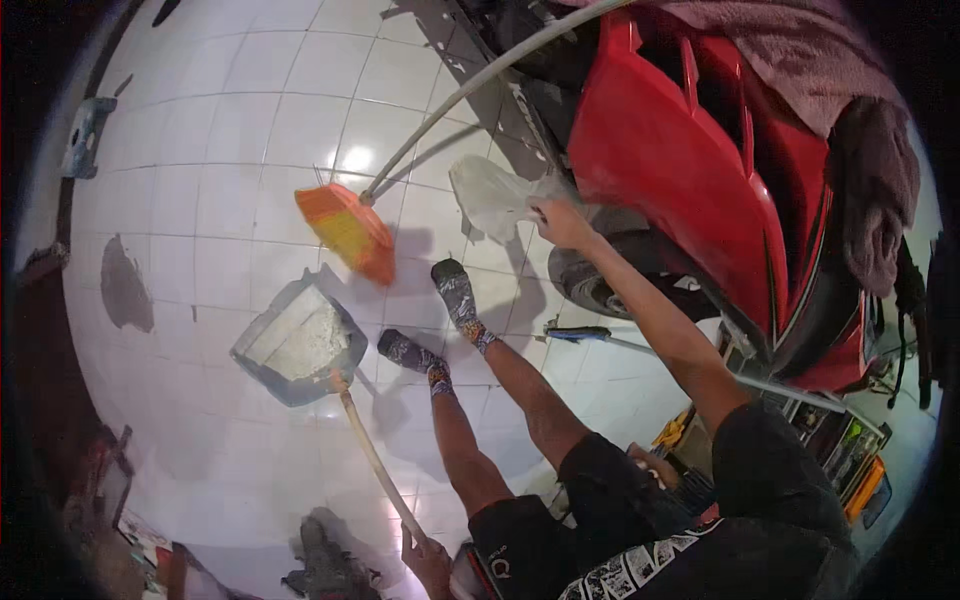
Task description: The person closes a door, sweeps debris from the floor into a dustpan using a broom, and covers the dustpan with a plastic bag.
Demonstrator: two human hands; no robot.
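Near the lower edge, my left hand [430,568] is closed around the wooden handle [372,450] of a grey dustpan [268,372]. Whitish debris or powder [312,335] lies in the pan, which is at or just above the tiled floor. My right hand [562,222] reaches forward, its fingers closed on a crumpled, translucent plastic bag [490,200]. The bag hangs in front of a red motorcycle [680,150]. Between pan and bag is a broom with orange and yellow bristles [350,232]; its pale handle [470,85] slants up toward the motorcycle.
My socked feet [455,290] stand on white tiles. A cloth [790,50] drapes over the motorcycle. Beside my right arm lies a pole with a dark end [580,333], near a rack of tools [840,450]. A dark patch [125,282] marks the floor at left; grey cloth [328,560] lies below.
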